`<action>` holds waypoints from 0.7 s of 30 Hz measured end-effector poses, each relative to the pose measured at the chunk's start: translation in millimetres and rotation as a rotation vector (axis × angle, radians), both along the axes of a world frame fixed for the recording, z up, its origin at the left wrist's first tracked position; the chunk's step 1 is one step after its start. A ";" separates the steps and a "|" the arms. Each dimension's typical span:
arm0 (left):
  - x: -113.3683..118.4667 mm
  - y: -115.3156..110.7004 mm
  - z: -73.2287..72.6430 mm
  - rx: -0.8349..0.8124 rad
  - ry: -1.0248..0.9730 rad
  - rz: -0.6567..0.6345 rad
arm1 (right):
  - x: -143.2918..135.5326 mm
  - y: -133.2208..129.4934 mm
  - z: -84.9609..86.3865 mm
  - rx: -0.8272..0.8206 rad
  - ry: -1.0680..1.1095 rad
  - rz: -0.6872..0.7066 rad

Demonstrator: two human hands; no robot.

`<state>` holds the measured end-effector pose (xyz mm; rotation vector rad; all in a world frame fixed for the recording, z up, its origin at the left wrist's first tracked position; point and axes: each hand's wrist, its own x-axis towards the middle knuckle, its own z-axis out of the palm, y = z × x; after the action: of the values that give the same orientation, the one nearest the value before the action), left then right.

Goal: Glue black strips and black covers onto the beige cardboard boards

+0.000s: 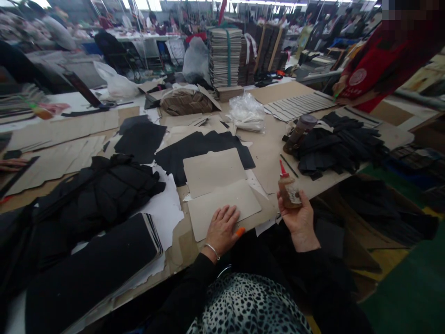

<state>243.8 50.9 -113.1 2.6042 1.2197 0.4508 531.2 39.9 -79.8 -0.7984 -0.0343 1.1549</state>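
My left hand (pixel 224 227) lies flat with fingers stretched out on the near beige board (pixel 225 204), close to the table's front edge. An orange cover sits on its thumb. A second beige board (pixel 213 169) lies just behind, its near edge meeting the first. Under that one, black fabric pieces (pixel 201 141) are fanned out. My right hand (pixel 297 215) is wrapped round a squeeze glue bottle (pixel 288 191), held upright off the table's edge. The bottle has a red pointed nozzle, a worn label and brownish contents.
Black fabric heaps lie at left (pixel 93 190) and right (pixel 339 144). A dark jar (pixel 301 132) stands by the right heap, near a thin black stick (pixel 289 166). A clear plastic bag (pixel 246 111) lies farther back. Co-workers are at the table's far right (pixel 373 65) and left edge.
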 end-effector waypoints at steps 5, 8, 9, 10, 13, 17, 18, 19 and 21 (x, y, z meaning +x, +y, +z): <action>1.6 -0.5 2.5 -0.045 0.035 0.019 | -8.4 1.6 0.3 -0.008 -0.035 0.019; 1.9 -0.8 2.7 -0.064 0.037 0.025 | -20.9 14.8 5.7 -0.017 -0.269 0.018; 1.8 -0.8 2.5 -0.068 0.034 0.022 | -26.4 22.0 8.6 -0.026 -0.420 0.024; 1.6 -0.9 2.3 -0.070 0.029 0.019 | -32.4 30.5 12.0 -0.033 -0.609 0.032; 1.1 -1.2 2.1 -0.068 0.013 0.016 | -50.1 59.3 24.8 0.009 -1.282 0.022; 0.5 -2.1 2.3 -0.064 -0.011 0.014 | -66.1 90.2 39.8 0.129 -1.874 0.019; 0.4 -2.3 2.2 -0.066 -0.016 0.012 | -68.2 94.8 41.5 0.125 -1.955 0.028; 0.2 -2.3 2.0 -0.069 -0.022 0.010 | -69.6 97.9 42.4 0.108 -2.020 0.033; -0.1 -2.2 1.4 -0.075 -0.032 0.008 | -70.6 100.9 41.6 0.067 -2.112 0.034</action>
<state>243.7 48.6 -111.7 2.5207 1.2132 0.4384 460.6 140.7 -38.2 -1.5985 -1.7799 -0.1236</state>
